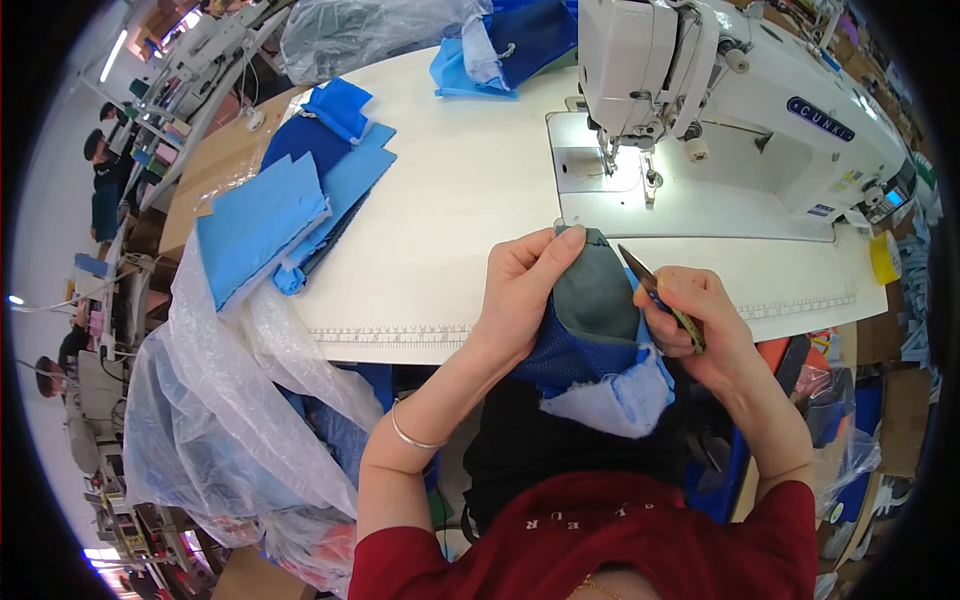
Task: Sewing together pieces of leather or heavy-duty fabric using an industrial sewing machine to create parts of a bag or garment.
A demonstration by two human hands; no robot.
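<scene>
Left hand [525,285]: gripping the grey-and-blue fabric piece [597,330] by its top edge.
Right hand [700,320]: closed around thread snips [660,295], blade touching the fabric.
Sewing machine [720,90]: beyond both hands.

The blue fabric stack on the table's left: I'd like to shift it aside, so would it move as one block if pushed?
Probably not. The fabric stack is loose cut sheets, already fanned and offset, so they would likely slide over one another. They look thin and floppy, so edges may buckle. The table looks smooth, so they should slip easily.
</scene>
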